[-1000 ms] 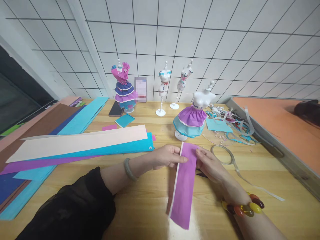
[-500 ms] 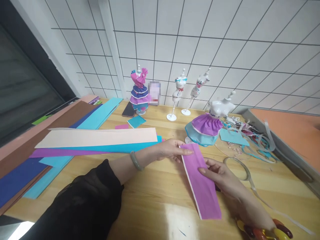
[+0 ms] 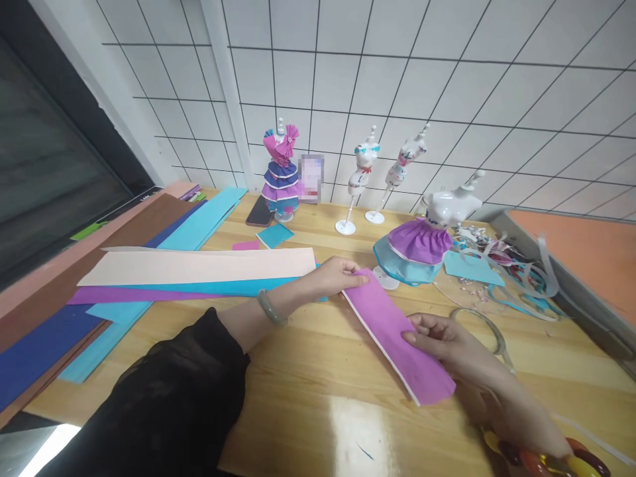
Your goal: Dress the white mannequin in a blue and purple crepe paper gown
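Observation:
A purple strip of crepe paper [image 3: 392,331] with a white edge along its left side hangs slanted over the table. My left hand [image 3: 338,275] pinches its far end between thumb and fingers. Midway along the right edge, my right hand [image 3: 432,338] grips it with the thumb on top; the fingers underneath are partly hidden. Just beyond the strip stands a small white mannequin [image 3: 450,205] wearing a skirt [image 3: 417,242] with a purple layer over a light blue one. A roll of tape [image 3: 489,324] lies beside my right hand.
Long coloured paper sheets [image 3: 199,267] lie stacked at the left. At the back stand a dressed mannequin [image 3: 281,179], two bare-stand mannequins [image 3: 365,159] and a phone [image 3: 260,211]. Ribbon scraps and beads [image 3: 517,265] clutter the right, near a grey ledge [image 3: 571,311]. Small blue paper pieces [image 3: 275,235] lie about.
The purple strip has turned, its near end swinging right and upward. My left hand has moved slightly left with the far end, and my right hand slightly right. The view has shifted a little.

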Demonstrator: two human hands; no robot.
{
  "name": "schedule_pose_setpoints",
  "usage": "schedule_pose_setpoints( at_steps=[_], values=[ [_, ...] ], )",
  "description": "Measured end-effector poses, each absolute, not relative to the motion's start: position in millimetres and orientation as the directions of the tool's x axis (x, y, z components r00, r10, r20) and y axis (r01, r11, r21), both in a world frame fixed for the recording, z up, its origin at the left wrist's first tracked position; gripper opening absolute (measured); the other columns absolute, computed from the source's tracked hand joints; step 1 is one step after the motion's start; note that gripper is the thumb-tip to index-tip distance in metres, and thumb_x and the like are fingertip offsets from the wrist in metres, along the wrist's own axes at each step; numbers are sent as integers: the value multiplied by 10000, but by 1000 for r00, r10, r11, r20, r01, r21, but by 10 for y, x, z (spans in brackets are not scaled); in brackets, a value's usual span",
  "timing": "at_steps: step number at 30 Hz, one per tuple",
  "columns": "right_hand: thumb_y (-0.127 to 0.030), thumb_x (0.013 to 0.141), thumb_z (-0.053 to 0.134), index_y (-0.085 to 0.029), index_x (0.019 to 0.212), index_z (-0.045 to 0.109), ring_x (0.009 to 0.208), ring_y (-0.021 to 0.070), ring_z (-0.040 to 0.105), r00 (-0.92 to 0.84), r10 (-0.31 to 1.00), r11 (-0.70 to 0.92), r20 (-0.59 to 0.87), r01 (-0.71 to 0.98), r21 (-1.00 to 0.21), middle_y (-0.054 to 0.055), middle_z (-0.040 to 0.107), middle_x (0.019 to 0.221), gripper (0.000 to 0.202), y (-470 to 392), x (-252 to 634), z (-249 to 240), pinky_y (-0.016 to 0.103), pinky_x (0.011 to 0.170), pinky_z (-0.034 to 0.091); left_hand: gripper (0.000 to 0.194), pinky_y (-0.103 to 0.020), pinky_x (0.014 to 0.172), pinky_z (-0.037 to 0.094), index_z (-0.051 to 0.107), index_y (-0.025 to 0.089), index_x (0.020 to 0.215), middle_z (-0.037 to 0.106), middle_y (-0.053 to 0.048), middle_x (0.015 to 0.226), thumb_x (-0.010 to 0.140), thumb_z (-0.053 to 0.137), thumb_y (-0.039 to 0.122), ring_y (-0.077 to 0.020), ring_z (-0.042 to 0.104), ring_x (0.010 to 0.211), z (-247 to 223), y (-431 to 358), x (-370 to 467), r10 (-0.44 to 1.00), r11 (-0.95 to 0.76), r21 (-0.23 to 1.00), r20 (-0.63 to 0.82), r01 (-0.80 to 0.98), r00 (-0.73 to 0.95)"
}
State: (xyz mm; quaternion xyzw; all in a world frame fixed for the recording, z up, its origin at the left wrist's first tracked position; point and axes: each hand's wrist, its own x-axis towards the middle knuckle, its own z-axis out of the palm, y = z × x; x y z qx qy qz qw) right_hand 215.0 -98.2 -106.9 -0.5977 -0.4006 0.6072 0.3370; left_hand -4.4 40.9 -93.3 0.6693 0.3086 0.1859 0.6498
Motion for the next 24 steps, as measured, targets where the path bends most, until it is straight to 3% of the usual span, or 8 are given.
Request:
schedule_pose_setpoints(
  at_steps=[5, 10, 18, 24],
  values=[
    [-471, 603, 849, -203, 801, 694, 533, 144, 595, 151, 904, -413, -399, 76, -908, 19, 688, 691, 368, -986, 2337, -1025, 251, 466, 459, 338, -199, 492, 322, 540, 146, 681, 473, 44, 613, 744, 676, 450, -57, 433, 537, -912, 515, -145, 582, -65, 970, -155, 236, 798],
    [-477, 567, 862, -200, 881, 726, 571, 144, 579, 329, 897, -362, -295, 163, -918, 26, 702, 752, 440, -947, 2542, -1074, 251, 474, 437, 319, -227, 531, 449, 563, 156, 738, 540, 29, 601, 729, 687, 450, -100, 564, 550, -1055, 579, -131, 490, -52, 952, -238, 301, 839],
    [-535, 634, 783, -192, 1018, 715, 602, 180, 612, 374, 913, -319, -163, 406, -856, 28, 718, 764, 519, -898, 2606, -1191, 282, 518, 471, 281, -214, 471, 452, 587, 150, 762, 576, 28, 538, 739, 684, 413, -107, 583, 468, -1165, 589, -102, 484, 32, 930, -335, 366, 808],
    [-492, 654, 723, -216, 890, 731, 701, 250, 673, 397, 918, -256, -10, 571, -780, 48, 751, 770, 363, -860, 2389, -1095, 323, 594, 518, 280, -198, 493, 450, 556, 143, 679, 577, 34, 528, 678, 756, 339, -119, 638, 508, -1197, 572, -69, 550, 185, 915, -399, 358, 734]
  ],
)
